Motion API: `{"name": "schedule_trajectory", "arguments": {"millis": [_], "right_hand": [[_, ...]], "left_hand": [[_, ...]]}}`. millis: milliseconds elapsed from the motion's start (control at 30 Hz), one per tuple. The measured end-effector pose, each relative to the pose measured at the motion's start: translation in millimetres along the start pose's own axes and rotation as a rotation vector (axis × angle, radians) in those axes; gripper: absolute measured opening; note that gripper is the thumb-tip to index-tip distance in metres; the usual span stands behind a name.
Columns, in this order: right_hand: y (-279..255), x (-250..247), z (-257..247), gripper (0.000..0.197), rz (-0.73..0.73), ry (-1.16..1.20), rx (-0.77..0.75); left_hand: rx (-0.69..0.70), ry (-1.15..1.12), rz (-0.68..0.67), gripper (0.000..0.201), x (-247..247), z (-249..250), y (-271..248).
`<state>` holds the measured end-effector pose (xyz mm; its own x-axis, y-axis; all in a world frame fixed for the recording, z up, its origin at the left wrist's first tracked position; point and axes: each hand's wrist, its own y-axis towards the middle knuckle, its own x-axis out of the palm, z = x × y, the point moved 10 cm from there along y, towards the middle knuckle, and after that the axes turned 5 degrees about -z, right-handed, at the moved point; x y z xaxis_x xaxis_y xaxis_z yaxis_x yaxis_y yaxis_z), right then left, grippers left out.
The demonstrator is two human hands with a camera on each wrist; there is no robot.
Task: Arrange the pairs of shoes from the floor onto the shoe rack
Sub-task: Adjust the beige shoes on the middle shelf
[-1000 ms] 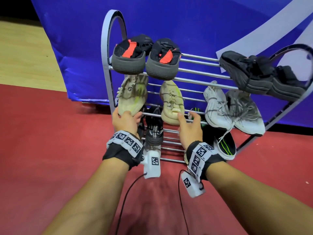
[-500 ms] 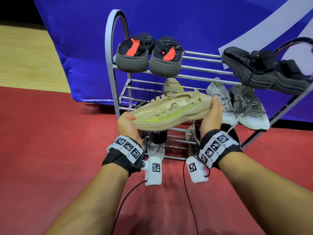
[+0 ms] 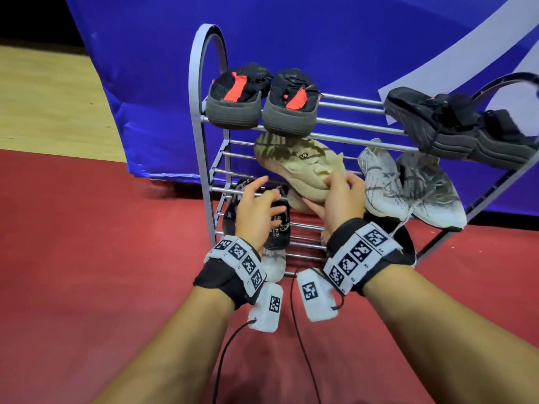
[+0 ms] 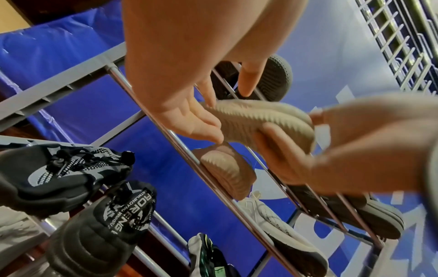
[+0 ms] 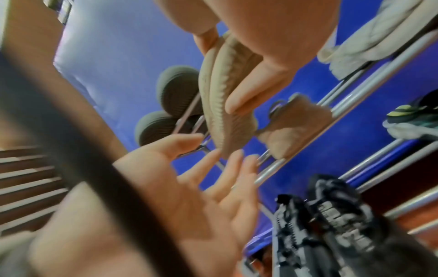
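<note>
At the middle shelf of the shoe rack (image 3: 204,158), your right hand (image 3: 339,199) grips the heel end of a beige sneaker (image 3: 297,167), thumb under the ribbed sole and fingers over the collar. The shoe lies tilted across the rails, toe toward the back left. Its mate (image 4: 227,168) rests just beneath and beside it on the same shelf. Your left hand (image 3: 256,211) hovers just left of the shoe, fingers spread and relaxed, holding nothing. To the right sit two white knit sneakers (image 3: 408,188). Above, the top shelf carries black-and-red shoes (image 3: 262,97) and dark grey shoes (image 3: 455,126). Below, black shoes (image 4: 78,206) occupy the lower rails.
</note>
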<state>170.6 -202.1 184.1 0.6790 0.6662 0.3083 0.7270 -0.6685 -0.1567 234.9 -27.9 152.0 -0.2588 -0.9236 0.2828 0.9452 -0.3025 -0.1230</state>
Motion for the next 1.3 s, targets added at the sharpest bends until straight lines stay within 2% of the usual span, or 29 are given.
{"name": "schedule_trajectory", "arguments": {"millis": [100,233,333,433,567,600,633,667,767,833,900,967,1000,1067,1167,1233,1300], "right_hand": [[-10.2,43.5,13.1,0.051,-0.116,0.045,0.084],[-13.9,76.3,36.2,0.063,-0.125,-0.117,0.073],[-17.4,86.8,36.2,0.051,-0.12,-0.24,-0.008],[-18.4,95.2,44.0,0.04,-0.151,-0.272,0.015],[-40.3,105.5,69.0,0.025,-0.414,-0.407,0.233],[-42.6,100.3,71.5,0.033,-0.446,-0.454,0.242],[-40.4,92.0,69.8,0.048,-0.445,-0.518,0.202],[-36.7,80.9,65.8,0.055,-0.407,-0.567,0.151],[-18.8,46.7,53.8,0.058,-0.244,-0.678,0.022],[-12.4,29.8,39.6,0.071,-0.129,-0.753,-0.05],[-5.8,21.2,32.5,0.082,-0.077,-0.771,-0.047],[5.1,6.9,39.5,0.091,0.0,-0.638,0.086],[8.2,2.6,44.7,0.09,0.024,-0.515,0.163],[9.3,1.7,54.3,0.069,0.026,-0.324,0.23],[10.1,5.6,54.0,0.052,-0.012,-0.257,0.17],[13.5,3.6,54.3,0.049,-0.019,-0.25,0.107],[16.1,7.2,58.6,0.047,-0.054,-0.178,0.116]], "left_hand": [[0.01,-0.014,-0.027,0.042,2.0,0.1,-1.2],[0.086,-0.013,0.078,0.053,-18.9,12.5,7.8],[0.097,0.087,0.11,0.068,-28.0,19.4,11.9],[0.075,0.089,0.117,0.071,-34.5,18.0,14.0],[0.072,0.096,0.165,0.073,-55.3,6.3,21.1],[0.061,0.101,0.189,0.078,-62.1,0.1,24.3],[0.043,0.12,0.21,0.081,-67.5,-4.7,25.3],[0.027,0.143,0.217,0.081,-69.3,-6.8,23.1],[-0.002,0.111,0.233,0.072,-65.6,-6.4,12.9],[-0.037,0.067,0.231,0.068,-59.6,-11.7,13.1],[-0.047,-0.029,0.229,0.065,-56.0,-14.5,14.0],[-0.033,-0.109,0.23,0.062,-55.7,-17.1,17.7],[-0.029,-0.122,0.229,0.062,-56.0,-18.0,20.6],[-0.016,-0.13,0.222,0.066,-56.9,-18.9,28.5],[-0.002,-0.169,0.211,0.068,-59.4,-18.1,38.4],[0.006,-0.189,0.208,0.069,-60.4,-17.7,41.8],[0.016,-0.204,0.2,0.069,-59.3,-17.3,43.7]]}}
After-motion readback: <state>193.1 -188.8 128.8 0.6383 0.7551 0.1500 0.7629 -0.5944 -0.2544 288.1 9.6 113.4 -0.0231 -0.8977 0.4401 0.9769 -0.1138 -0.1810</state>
